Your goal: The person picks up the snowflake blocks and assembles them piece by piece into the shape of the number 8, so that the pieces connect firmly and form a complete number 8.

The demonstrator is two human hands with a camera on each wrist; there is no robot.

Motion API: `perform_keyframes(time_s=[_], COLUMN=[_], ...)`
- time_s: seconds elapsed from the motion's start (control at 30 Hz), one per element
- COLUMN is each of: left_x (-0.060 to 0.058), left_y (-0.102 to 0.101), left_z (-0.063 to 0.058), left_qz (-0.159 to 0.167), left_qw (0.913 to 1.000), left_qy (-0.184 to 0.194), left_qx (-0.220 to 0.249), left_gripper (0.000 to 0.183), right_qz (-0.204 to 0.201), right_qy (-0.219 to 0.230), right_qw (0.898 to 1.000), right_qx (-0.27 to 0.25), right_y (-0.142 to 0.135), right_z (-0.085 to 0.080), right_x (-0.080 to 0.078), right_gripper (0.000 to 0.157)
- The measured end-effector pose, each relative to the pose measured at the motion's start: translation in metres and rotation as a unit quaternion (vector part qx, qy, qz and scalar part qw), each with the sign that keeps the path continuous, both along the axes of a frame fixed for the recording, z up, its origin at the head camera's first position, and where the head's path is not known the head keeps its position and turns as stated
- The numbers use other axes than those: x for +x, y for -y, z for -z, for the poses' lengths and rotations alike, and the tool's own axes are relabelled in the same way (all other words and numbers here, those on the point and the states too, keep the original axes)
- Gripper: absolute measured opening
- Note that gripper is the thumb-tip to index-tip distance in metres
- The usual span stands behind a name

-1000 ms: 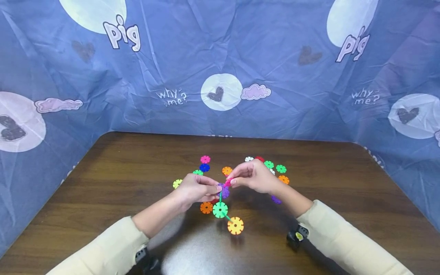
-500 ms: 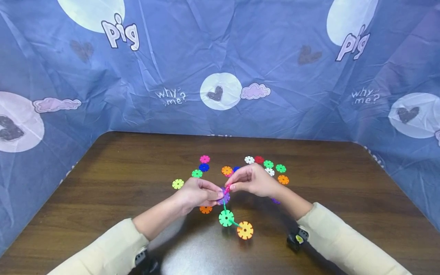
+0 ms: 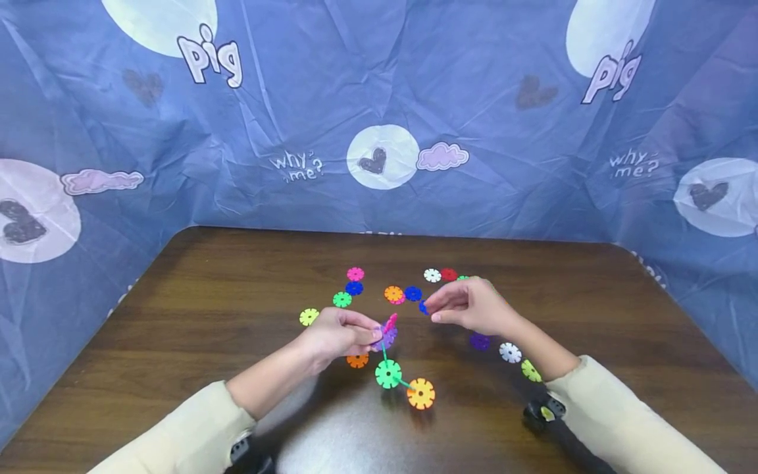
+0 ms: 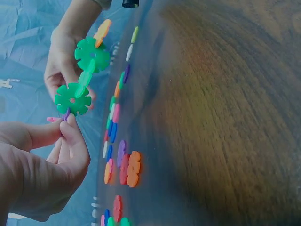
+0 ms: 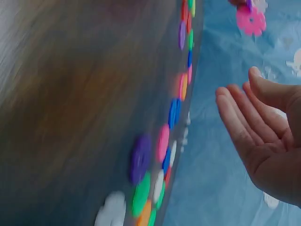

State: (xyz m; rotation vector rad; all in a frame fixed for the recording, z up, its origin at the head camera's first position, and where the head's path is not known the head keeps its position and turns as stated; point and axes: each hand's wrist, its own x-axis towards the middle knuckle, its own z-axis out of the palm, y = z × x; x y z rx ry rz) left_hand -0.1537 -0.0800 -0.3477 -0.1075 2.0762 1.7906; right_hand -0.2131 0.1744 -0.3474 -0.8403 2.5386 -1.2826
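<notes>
Pinching purple disc (image 3: 389, 339), left hand (image 3: 340, 334) holds disc chain (image 3: 388, 366) above table (image 3: 207, 283); right hand (image 3: 476, 308), thumb and fingers parted, has released pink disc (image 3: 390, 322) and shifted right; tabletop stretches leftward to left edge; loose discs (image 3: 413, 293) lie toward far edge.

Three Round Blue Plastic Discs (image 3: 412, 293)

The head view also shows two round yellow-green plastic discs (image 3: 308, 317), two round white plastic discs (image 3: 510, 353) and three round orange plastic discs (image 3: 421, 394). There are two bare hands (image 3: 337, 336), two cream cloth sleeves (image 3: 183, 424) and one brown wooden table (image 3: 195, 309). Some others partly hide.
</notes>
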Motion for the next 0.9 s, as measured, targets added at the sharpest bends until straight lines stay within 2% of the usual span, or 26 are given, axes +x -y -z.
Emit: perform_keyframes(time_s=[0.2,0.3,0.4,0.7,0.9], left_x=[-0.001,-0.002,-0.002,-0.005,-0.004], left_y=[0.0,0.0,-0.001,0.0,0.001], left_z=[-0.002,-0.002,-0.002,0.002,0.004], left_qz=[-0.015,-0.025,-0.025,-0.029,-0.027], left_qw=[0.9999,0.9996,0.9995,0.9994,0.9994], left_qy=[0.004,0.002,0.0,0.005,0.001], left_qx=[0.003,0.011,0.018,0.017,0.02], left_gripper=[0.022,0.023,0.025,0.021,0.022], right_qz=[0.042,0.045,0.047,0.021,0.027], right_qy=[-0.016,-0.022,-0.022,-0.076,-0.073], right_qw=[0.994,0.986,0.979,0.97,0.972], right_qx=[0.103,0.162,0.196,0.228,0.22], right_y=[-0.032,-0.044,-0.051,-0.055,-0.052], right_z=[0.0,0.001,0.003,0.013,0.017], right_x=[0.001,0.004,0.007,0.009,0.006], right_gripper=[0.023,0.026,0.028,0.025,0.027])
